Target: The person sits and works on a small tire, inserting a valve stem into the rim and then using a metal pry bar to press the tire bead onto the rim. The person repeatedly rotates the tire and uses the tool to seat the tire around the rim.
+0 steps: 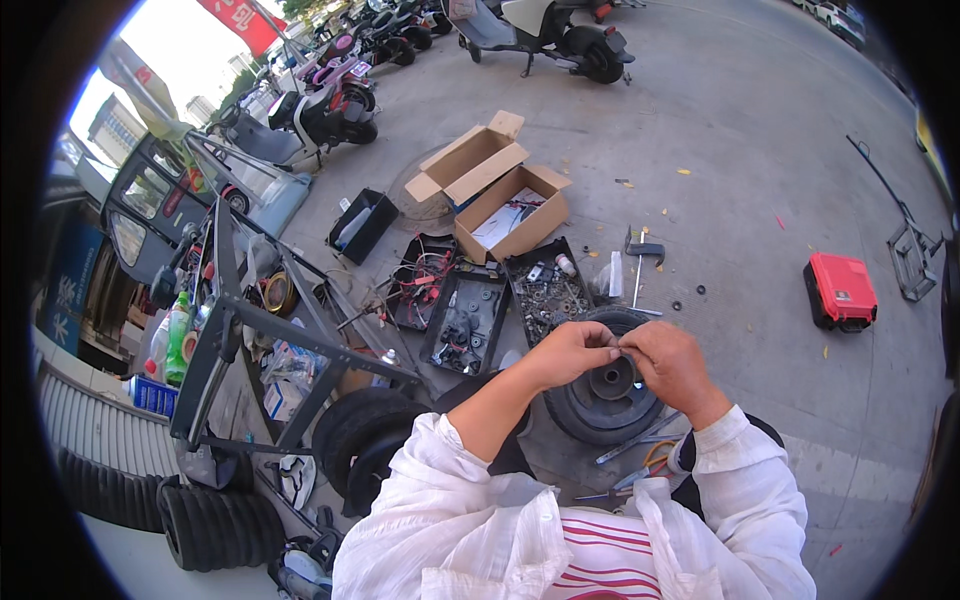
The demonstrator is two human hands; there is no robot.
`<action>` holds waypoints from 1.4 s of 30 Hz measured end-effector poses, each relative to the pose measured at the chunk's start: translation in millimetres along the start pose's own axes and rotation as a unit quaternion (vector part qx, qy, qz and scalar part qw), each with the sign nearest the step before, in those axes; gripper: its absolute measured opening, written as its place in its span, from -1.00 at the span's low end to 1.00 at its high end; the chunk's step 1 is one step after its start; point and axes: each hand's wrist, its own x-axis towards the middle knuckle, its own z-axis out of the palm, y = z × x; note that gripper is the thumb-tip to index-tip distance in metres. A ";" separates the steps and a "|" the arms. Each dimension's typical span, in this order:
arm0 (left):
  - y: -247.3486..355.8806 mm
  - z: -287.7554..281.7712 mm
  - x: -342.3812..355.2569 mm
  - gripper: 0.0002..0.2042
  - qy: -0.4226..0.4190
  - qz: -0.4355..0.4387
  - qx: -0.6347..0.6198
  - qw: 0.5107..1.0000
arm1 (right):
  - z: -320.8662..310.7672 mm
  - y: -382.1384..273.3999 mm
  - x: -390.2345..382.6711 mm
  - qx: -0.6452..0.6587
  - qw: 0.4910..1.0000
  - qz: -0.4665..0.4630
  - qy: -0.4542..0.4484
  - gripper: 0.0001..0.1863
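Both of my hands meet above a black-tyred wheel (597, 416) that lies flat on the ground in front of me, its round hub facing up. My left hand (572, 352) comes in from the left with thumb and fingers pinched. Close against it, my right hand (672, 368) is pinched too, fingertips nearly touching the left ones. Whatever sits between the fingertips is too small or hidden to name. Beside the wheel, toward my knees, lie orange-handled pliers (655, 462) and a long thin tool (610, 455).
Black trays of small metal parts (548, 288) and gears (466, 318) stand beyond the wheel, with open cardboard boxes (520, 215) behind. A hammer (645, 250) lies to their right. Farther right is a red case (842, 290). Tyres (365, 430) and a metal frame rack (270, 320) crowd my left.
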 end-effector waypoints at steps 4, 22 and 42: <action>-8.9 -3.7 3.5 -0.89 -0.013 0.029 0.023 0.999 | 1.6 -0.2 -1.0 0.013 1.000 0.000 0.007 -0.93; 15.8 19.2 -5.5 -0.89 0.180 0.410 0.519 0.728 | 15.2 12.9 -5.3 0.422 0.813 0.401 -0.010 -0.88; 1.0 4.0 -5.2 -0.93 0.047 0.163 0.184 0.968 | 2.1 -5.8 -2.2 0.103 0.988 0.113 0.003 -0.93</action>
